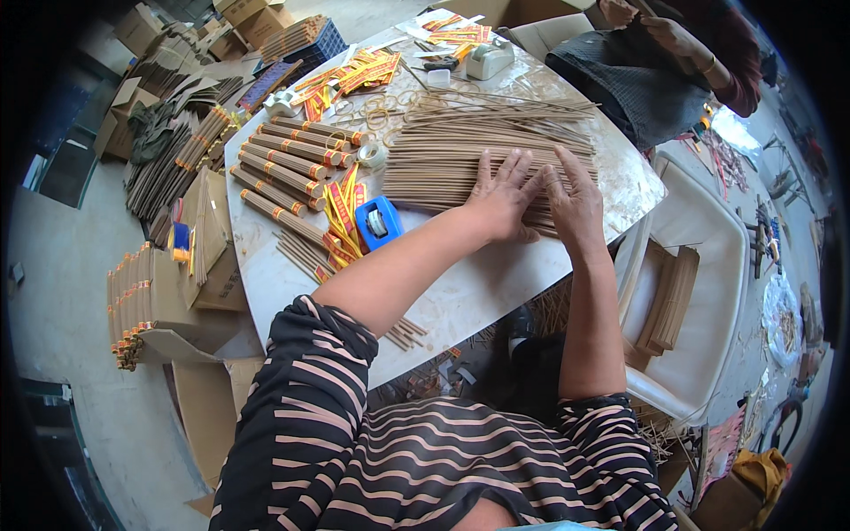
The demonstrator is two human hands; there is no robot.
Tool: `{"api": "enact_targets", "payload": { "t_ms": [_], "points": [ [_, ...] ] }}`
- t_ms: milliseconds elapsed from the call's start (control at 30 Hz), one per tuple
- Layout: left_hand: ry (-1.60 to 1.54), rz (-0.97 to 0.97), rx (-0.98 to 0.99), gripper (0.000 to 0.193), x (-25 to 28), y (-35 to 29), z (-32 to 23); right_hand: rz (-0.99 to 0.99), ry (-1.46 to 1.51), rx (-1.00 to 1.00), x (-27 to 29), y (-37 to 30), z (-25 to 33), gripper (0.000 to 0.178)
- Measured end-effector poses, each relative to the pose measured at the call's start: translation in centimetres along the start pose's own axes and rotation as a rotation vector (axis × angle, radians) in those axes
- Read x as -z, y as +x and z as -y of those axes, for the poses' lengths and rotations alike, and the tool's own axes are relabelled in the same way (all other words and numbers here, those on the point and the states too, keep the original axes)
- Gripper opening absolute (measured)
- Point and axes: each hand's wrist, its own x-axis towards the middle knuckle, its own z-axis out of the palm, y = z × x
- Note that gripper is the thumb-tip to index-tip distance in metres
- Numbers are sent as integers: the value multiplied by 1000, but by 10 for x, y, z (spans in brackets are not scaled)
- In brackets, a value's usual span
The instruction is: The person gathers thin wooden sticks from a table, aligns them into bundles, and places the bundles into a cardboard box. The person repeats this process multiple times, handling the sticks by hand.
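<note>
A wide layer of thin brown incense sticks (434,164) lies side by side on the white table (478,288). My left hand (506,196) rests flat on the sticks with its fingers spread. Beside it, my right hand (574,196) also lies on them near their right end, fingers stretched out. To the left are several banded bundles of incense sticks (282,168). A blue tape dispenser (378,223) stands close to my left forearm, next to red and yellow paper labels (341,212). A roll of tape (372,155) sits between the bundles and the loose sticks.
Rubber bands (379,113), more labels (359,73) and a pale tape dispenser (489,58) lie toward the table's far side. A co-worker's hands (668,35) show at the upper right. A white plastic chair (708,292) holds more sticks; cardboard boxes (212,239) stand left.
</note>
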Motion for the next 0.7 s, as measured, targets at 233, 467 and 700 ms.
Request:
{"api": "enact_targets", "payload": {
  "t_ms": [233,467,700],
  "points": [
    [152,-187,-1,84,-15,-12,10,-101,124,-98,-1,1,-8,28],
    [156,-218,112,73,-15,1,9,-3,336,-351,11,1,15,26],
    [192,-289,-93,66,-23,-5,-4,32,-51,310,-5,-9,36,33]
  ]
}}
